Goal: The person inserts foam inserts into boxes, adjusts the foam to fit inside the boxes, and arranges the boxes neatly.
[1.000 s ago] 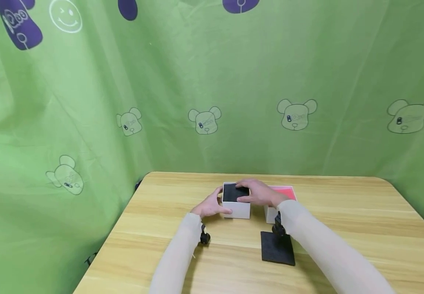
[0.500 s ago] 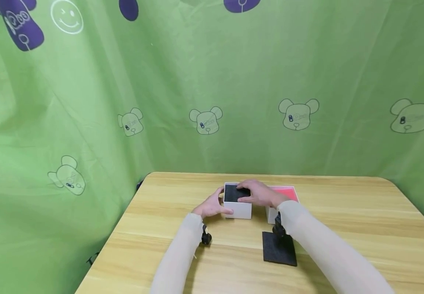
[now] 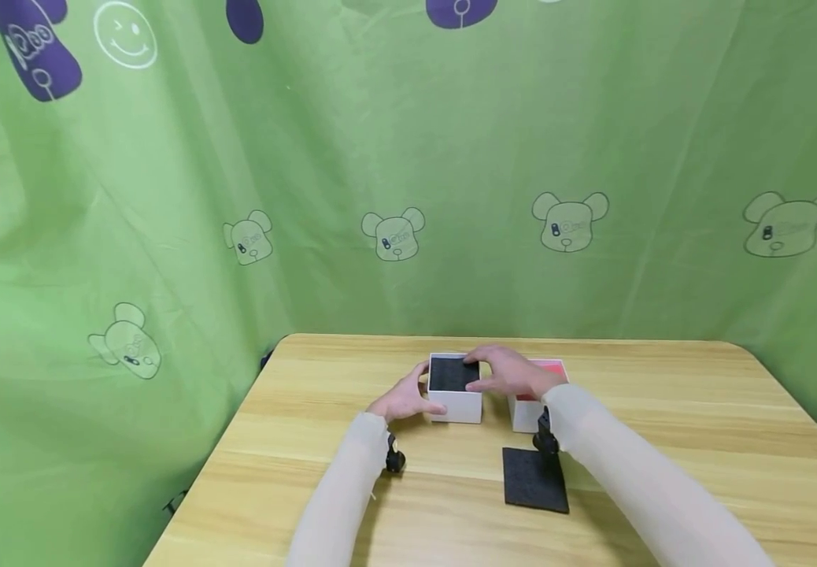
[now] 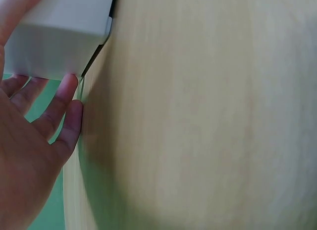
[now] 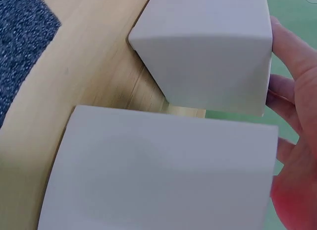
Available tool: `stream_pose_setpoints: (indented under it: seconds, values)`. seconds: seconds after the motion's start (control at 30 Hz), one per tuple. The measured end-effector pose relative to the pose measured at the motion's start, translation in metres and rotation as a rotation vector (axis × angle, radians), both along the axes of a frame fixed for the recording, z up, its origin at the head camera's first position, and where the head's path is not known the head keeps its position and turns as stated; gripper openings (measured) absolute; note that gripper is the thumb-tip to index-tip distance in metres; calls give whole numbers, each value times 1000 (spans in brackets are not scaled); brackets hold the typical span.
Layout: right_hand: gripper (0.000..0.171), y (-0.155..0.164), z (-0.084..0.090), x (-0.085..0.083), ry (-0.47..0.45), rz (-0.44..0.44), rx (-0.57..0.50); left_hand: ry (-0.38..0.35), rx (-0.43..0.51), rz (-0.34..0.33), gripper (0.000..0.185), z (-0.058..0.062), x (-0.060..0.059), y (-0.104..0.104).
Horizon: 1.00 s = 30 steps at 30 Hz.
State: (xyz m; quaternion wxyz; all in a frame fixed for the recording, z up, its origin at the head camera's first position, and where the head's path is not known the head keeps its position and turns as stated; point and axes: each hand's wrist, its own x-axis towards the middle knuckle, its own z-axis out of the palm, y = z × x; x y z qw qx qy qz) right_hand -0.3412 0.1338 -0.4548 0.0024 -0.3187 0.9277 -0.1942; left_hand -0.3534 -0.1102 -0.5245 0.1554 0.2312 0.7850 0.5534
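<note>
White box (image 3: pixel 455 390) with black foam lining, sitting just below the centre of the head view on the tabletop (image 3: pixel 663 409), flanked by both hands. Left hand (image 3: pixel 405 398) cupped against its left wall, thumb and fingers curled round the corner; right hand (image 3: pixel 511 373) arched over the right rim, fingertips resting on the foam. Just right of it, partly hidden by the right wrist, a second white box with a red top (image 3: pixel 540 391). Loose black foam pad (image 3: pixel 534 479) lying lower in the frame, apart from both. Likely risks: nudging the neighbouring box with the right wrist, or skidding the held box across smooth wood under uneven pressure.
</note>
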Motion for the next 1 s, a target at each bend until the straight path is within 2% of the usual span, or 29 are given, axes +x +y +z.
stream_pose_setpoints:
  seconds: [0.17,0.47,0.77,1.0]
  values:
    - [55,0,1,1,-20,-16,19,-11,10,-12,99,2,1,3]
    - [57,4,8,6,-56,-65,-1,-23,-7,17,100,1,1,1]
    - [59,-2,11,5,-79,-86,22,-12,31,-25,99,-4,-3,0]
    - [59,-5,10,2,-98,-101,16,-23,8,5,100,-5,-4,0]
